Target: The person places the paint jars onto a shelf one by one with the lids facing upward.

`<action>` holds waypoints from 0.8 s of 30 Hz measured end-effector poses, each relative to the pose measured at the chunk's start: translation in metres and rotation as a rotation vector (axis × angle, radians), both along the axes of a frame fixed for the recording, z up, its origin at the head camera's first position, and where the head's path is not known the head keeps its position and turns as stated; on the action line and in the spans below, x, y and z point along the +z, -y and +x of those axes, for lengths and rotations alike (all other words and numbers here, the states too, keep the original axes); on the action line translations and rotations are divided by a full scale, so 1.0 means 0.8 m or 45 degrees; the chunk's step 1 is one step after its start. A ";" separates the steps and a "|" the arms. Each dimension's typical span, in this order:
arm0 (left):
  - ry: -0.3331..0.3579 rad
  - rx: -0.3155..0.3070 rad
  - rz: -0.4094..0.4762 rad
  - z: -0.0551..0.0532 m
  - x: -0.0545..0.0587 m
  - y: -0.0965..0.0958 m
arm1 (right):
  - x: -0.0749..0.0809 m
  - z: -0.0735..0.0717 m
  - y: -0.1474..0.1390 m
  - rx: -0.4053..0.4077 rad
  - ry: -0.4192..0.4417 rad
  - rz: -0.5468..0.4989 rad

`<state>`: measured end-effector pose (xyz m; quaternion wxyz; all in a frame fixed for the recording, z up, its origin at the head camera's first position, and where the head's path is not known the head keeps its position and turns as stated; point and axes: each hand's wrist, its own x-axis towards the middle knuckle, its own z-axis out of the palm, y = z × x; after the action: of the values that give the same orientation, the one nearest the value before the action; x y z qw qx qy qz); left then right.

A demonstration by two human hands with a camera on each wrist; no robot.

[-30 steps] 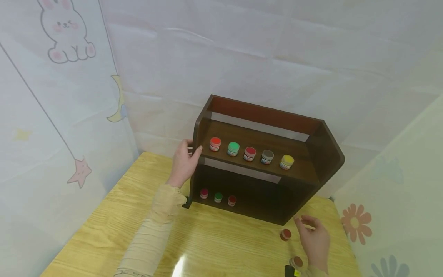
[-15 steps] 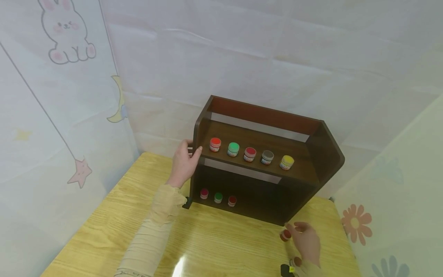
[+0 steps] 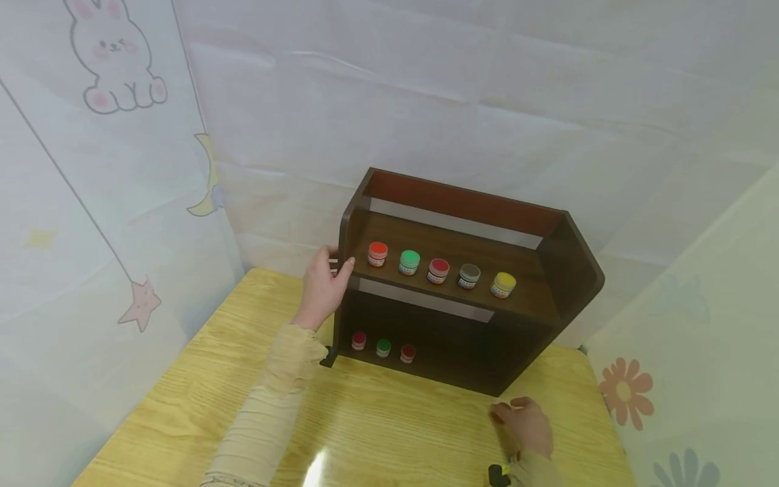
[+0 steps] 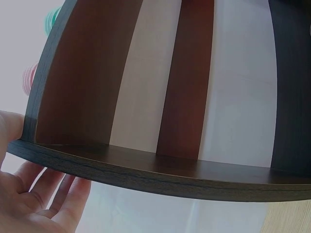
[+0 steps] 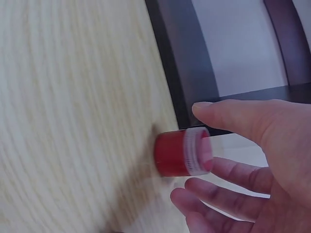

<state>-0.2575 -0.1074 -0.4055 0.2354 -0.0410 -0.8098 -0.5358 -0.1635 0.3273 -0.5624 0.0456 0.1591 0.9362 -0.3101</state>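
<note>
In the head view, my left hand (image 3: 321, 287) grips the left side panel of a dark brown wooden shelf unit (image 3: 575, 270). The left wrist view shows the thumb at the front edge and the fingers (image 4: 73, 204) against the panel's outer face. My right hand (image 3: 529, 427) is low over the table by the shelf's front right corner. Below its spread thumb, in the right wrist view, a red paint jar (image 5: 171, 153) with a ribbed clear-rimmed lid stands on the table. The fingertips (image 5: 218, 165) are right at the lid; the thumb is apart from it.
Several paint jars stand in a row on the upper shelf, from a red jar (image 3: 377, 254) to a yellow jar (image 3: 503, 285). Three more, including a green jar (image 3: 383, 348), are at the lower left. The wooden table (image 3: 365, 419) meets a white printed cloth (image 3: 426, 101) behind.
My right hand has moved left and slightly down to the jar at the shelf's corner, now covering it in the head view. My left hand stays on the panel.
</note>
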 end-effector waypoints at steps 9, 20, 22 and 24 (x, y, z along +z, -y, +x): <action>-0.003 0.002 0.002 0.000 -0.001 0.001 | -0.005 -0.002 0.014 -0.040 -0.001 0.059; 0.009 0.005 -0.005 0.001 0.000 0.000 | -0.009 -0.007 0.020 -0.072 -0.022 0.112; 0.007 0.004 -0.004 0.001 0.000 0.000 | -0.010 -0.007 0.021 -0.081 -0.042 0.110; 0.003 0.002 -0.003 0.001 0.001 0.000 | -0.012 -0.007 0.021 -0.085 -0.065 0.108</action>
<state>-0.2568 -0.1072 -0.4047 0.2348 -0.0401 -0.8107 -0.5348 -0.1691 0.3107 -0.5719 0.0045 0.1842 0.9435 -0.2754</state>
